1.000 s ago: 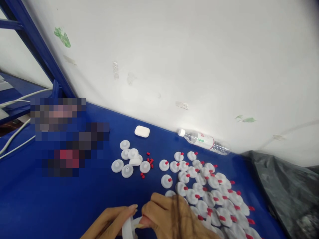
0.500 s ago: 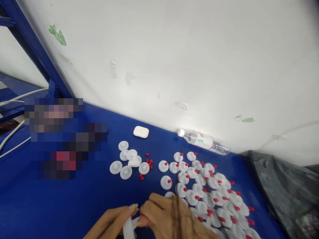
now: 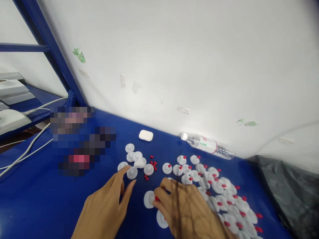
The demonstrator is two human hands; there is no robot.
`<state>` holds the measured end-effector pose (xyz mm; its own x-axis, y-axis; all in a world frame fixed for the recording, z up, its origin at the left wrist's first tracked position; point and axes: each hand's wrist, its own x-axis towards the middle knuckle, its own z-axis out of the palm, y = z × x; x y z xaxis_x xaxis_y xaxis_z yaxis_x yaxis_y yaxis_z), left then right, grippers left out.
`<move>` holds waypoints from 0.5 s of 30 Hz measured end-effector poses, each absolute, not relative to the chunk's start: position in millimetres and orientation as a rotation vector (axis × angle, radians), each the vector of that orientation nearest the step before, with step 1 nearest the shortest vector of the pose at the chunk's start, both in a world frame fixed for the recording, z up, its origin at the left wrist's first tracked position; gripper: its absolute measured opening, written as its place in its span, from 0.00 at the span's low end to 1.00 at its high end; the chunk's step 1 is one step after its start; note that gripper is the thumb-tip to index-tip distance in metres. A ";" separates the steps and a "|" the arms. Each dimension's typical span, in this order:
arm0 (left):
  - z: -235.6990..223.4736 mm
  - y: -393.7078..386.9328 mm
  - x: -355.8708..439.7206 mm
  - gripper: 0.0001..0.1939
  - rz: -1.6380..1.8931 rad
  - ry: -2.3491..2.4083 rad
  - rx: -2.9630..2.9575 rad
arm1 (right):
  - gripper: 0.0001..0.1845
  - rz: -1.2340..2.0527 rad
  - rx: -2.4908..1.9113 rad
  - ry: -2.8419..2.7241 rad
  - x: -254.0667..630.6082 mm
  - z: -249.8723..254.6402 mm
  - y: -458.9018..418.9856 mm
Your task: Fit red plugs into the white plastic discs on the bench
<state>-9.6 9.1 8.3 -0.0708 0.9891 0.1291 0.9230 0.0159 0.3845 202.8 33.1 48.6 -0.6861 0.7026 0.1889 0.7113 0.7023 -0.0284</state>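
Observation:
My left hand (image 3: 107, 205) lies over the blue table (image 3: 37, 199) with its fingers stretched out and apart, holding nothing. Its fingertips are close to a small group of plain white discs (image 3: 133, 162). My right hand (image 3: 184, 209) is curled, with its fingertips pinched on the red plug of a white disc (image 3: 149, 199) that rests on the table. Another white disc (image 3: 160, 219) shows just under that hand. A few loose red plugs (image 3: 153, 163) lie beside the plain discs. Several white discs fitted with red plugs (image 3: 219, 189) spread out to the right.
A white earbud case (image 3: 146, 135) and a plastic water bottle (image 3: 208, 145) on its side lie by the white wall. A black plastic bag (image 3: 286, 192) covers the table's right end. White cables (image 3: 27, 149) and a blue frame post (image 3: 50, 49) are at the left.
Both hands held one white disc low in the view. My left hand has let go and reached forward toward the plain discs. My right hand has brought the disc down onto the table.

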 end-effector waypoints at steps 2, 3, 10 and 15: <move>4.2 8.8 -9.6 0.18 0.495 2.092 2.063 | 0.06 -0.086 -1.106 -2.760 196.9 46.7 34.4; 1.6 7.0 -9.8 0.17 0.473 2.085 2.087 | 0.07 -0.108 -1.110 -2.758 193.9 43.9 35.3; -3.7 -9.3 -9.1 0.17 0.490 2.075 2.112 | 0.05 -0.129 -1.279 -2.589 199.0 39.3 46.5; -2.3 -7.8 -7.2 0.17 0.539 2.052 2.080 | 0.07 -0.144 -1.409 -2.690 197.5 60.0 63.3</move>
